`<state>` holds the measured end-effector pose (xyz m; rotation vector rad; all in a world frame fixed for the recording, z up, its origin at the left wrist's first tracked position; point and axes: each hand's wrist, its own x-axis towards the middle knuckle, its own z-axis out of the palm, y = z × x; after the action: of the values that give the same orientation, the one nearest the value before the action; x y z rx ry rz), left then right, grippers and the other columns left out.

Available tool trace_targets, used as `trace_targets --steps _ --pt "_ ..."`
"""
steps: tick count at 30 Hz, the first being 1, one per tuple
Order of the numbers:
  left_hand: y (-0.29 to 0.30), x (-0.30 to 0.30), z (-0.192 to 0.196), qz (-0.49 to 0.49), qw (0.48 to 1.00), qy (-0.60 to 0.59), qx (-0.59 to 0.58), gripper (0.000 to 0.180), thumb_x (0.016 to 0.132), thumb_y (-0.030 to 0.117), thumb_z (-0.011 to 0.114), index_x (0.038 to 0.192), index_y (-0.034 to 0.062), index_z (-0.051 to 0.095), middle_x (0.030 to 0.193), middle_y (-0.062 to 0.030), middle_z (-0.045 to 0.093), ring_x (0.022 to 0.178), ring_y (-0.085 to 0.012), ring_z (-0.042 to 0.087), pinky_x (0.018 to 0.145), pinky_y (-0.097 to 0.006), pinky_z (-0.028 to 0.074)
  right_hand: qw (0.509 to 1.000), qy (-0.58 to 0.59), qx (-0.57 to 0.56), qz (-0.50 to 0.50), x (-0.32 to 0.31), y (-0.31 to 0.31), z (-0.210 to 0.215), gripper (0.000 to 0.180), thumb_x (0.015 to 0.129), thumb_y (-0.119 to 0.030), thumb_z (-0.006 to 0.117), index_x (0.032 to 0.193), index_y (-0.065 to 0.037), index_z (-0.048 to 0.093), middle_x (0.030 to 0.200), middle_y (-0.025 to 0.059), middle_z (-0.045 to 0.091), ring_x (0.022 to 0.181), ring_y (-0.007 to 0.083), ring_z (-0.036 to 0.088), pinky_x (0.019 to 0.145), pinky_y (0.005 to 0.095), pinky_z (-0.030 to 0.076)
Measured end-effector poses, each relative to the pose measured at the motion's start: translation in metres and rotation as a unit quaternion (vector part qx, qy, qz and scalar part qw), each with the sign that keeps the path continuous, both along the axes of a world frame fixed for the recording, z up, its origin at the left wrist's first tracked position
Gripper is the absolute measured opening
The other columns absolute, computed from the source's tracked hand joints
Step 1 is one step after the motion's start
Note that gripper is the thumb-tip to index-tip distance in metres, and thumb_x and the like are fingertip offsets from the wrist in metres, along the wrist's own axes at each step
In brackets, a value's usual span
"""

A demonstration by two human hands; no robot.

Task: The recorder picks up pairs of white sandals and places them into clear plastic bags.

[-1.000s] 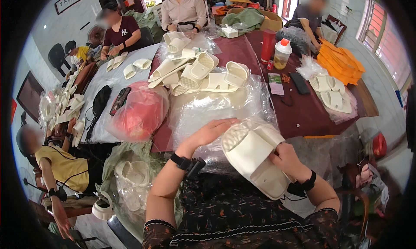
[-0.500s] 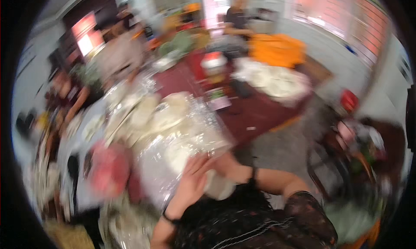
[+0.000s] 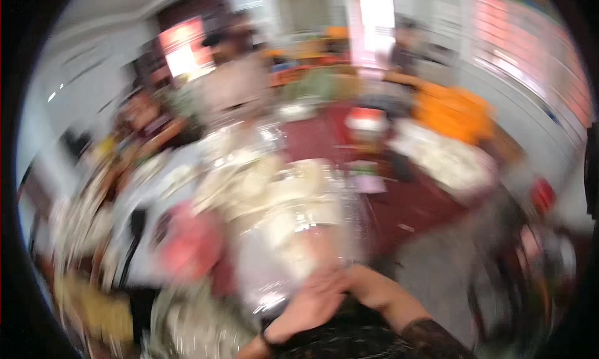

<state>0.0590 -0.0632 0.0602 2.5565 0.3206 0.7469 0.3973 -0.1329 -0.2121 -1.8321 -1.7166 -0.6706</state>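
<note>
In front of me spreads the maroon tablecloth [image 3: 412, 218], and on it the clear plastic sheet [image 3: 268, 287], my landmark. A pile of cream slippers [image 3: 243, 184] lies on the sheet's far part. Beyond it to the right sits an orange stack [image 3: 452, 112]; just left of it, a pinkish-red plastic bag [image 3: 190, 246]. A pale, slipper-like shape [image 3: 284, 231] lies over the sheet's middle. At the sheet's near edge my left hand [image 3: 318, 295] is back up, overlapping my right hand [image 3: 326, 243], which extends over the sheet. Blur hides my fingertips: I cannot tell whether either hand grasps anything. To handle a slipper well here, I'd judge, I should grip lightly by the sole's edge and avoid dragging the film.
</note>
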Motion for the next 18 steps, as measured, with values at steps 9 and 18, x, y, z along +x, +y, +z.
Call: trace_targets --steps 9,18 --pt "-0.006 -0.011 -0.045 -0.066 0.99 -0.09 -0.089 0.058 0.093 0.043 0.058 0.125 -0.0047 0.054 0.139 -0.0257 0.046 0.137 -0.0449 0.034 0.114 -0.051 0.027 0.936 0.216 -0.279 0.002 -0.204 0.147 0.191 0.047 0.096 -0.038 0.055 0.121 0.001 0.054 0.12 0.0286 0.058 0.111 0.0463 0.052 0.097 0.0521 0.039" --pt "0.028 -0.014 -0.09 0.33 0.944 0.013 -0.011 0.061 0.094 0.049 0.056 0.141 0.0124 0.047 0.154 -0.0281 0.026 0.141 -0.0516 0.023 0.114 -0.055 0.028 0.929 0.171 -0.159 0.288 -0.155 0.105 0.154 0.095 0.087 -0.065 0.05 0.15 0.002 0.027 0.14 0.0272 0.044 0.132 0.046 0.039 0.11 0.0553 0.025"
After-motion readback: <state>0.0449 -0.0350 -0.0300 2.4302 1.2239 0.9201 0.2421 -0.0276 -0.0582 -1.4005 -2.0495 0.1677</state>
